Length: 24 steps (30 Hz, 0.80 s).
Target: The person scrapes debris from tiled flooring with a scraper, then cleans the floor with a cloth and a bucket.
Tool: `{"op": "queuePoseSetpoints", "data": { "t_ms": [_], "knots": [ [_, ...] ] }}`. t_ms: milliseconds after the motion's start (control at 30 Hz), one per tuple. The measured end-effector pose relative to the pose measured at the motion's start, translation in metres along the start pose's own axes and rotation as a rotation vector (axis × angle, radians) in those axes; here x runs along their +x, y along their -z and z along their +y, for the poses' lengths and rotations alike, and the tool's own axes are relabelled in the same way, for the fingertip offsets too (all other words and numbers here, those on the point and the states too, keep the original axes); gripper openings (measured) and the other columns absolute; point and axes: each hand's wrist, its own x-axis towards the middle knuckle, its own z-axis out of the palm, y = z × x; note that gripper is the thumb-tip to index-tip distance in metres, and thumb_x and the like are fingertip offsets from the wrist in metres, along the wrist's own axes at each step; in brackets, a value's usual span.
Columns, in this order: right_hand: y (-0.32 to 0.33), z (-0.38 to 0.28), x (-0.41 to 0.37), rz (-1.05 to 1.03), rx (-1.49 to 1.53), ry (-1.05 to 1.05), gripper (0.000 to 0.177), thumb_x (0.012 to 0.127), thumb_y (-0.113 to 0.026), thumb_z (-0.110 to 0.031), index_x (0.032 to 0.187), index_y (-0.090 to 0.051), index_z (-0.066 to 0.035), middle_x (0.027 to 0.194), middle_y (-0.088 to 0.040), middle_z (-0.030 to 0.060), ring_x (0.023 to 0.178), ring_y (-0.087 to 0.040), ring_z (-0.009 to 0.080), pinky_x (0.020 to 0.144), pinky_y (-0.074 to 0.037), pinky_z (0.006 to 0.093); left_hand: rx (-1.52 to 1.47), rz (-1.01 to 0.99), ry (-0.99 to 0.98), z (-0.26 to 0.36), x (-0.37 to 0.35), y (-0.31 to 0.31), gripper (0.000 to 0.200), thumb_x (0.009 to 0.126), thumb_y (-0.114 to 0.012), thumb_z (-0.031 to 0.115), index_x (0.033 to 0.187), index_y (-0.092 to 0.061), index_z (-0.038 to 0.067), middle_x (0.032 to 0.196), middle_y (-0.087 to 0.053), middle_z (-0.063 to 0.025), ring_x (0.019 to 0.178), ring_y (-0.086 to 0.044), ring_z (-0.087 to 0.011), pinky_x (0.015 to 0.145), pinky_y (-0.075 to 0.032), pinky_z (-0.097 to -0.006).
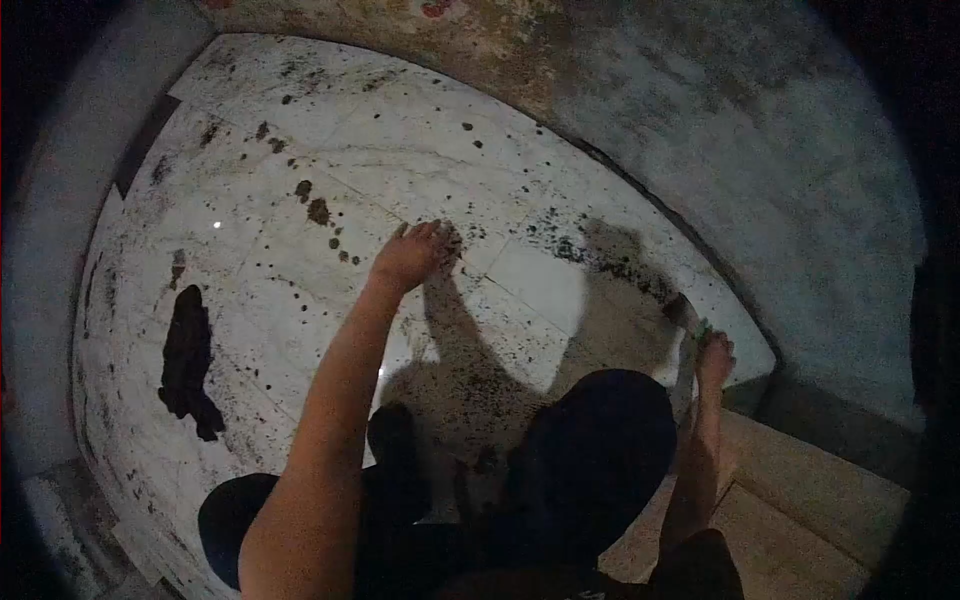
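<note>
My left hand (pixel 408 257) reaches out over the white, marbled floor tiles (pixel 540 283), its fingers apart at a small patch of dark crumbs (pixel 452 243). It seems to hold nothing. Off to the right, my right hand (pixel 714 362) is closed around the handle of a scraper (pixel 681 311). The scraper's flat blade is down at the tiles, beside a line of dark crumbs (pixel 628 268). Shadows of my body fall over the tiles between my hands.
A dark, crumpled cloth-like thing (pixel 188 355) lies on the left. Brown blotches (pixel 318 210) and specks dot the tiles. A rough grey wall (pixel 740 150) borders the floor at right. Near my right arm is a tan board or box (pixel 800 480). My knees (pixel 610 440) are close in front.
</note>
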Motion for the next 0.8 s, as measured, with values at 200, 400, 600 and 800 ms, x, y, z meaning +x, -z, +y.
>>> {"op": "queuePoseSetpoints", "data": {
  "t_ms": [200,400,600,800],
  "knots": [
    [-0.051,0.070,-0.021,-0.441,0.048,-0.256,0.030,0.092,-0.052,-0.023,0.117,-0.060,-0.008,0.123,-0.055,0.0117,0.115,-0.049,0.0318,0.086,-0.043,0.0541,0.169,-0.102,0.011,-0.033,-0.015,-0.026,0.055,0.092,-0.051,0.026,0.140,-0.033,0.007,0.148,-0.033,-0.0084,0.133,-0.038,-0.0247,0.111,-0.029,-0.0457],
    [0.015,-0.198,0.067,-0.134,0.306,0.067,0.030,0.079,-0.058,-0.011,0.107,-0.066,-0.006,0.111,-0.059,0.0118,0.113,-0.050,0.0309,0.093,-0.043,0.0440,0.002,-0.130,0.095,-0.012,0.002,-0.006,0.054,0.089,-0.055,0.027,0.138,-0.038,0.011,0.145,-0.037,-0.0105,0.128,-0.043,-0.0306,0.106,-0.035,-0.0473],
    [0.024,-0.217,0.098,0.108,0.550,0.187,0.021,0.082,-0.060,-0.014,0.101,-0.067,-0.007,0.102,-0.063,0.0119,0.098,-0.058,0.0307,0.083,-0.046,0.0418,-0.236,-0.035,0.072,0.021,0.007,0.028,0.045,0.087,-0.055,0.021,0.131,-0.048,0.011,0.140,-0.043,-0.0129,0.119,-0.051,-0.0323,0.098,-0.044,-0.0445],
    [0.018,0.041,0.044,-0.368,0.104,-0.320,0.030,0.087,-0.060,-0.018,0.115,-0.062,-0.008,0.124,-0.052,0.0139,0.114,-0.049,0.0314,0.084,-0.042,0.0583,-0.107,-0.063,0.094,-0.026,-0.022,0.008,0.052,0.089,-0.058,0.022,0.137,-0.041,0.010,0.143,-0.040,-0.0129,0.125,-0.045,-0.0311,0.102,-0.040,-0.0443]
  ]
}}
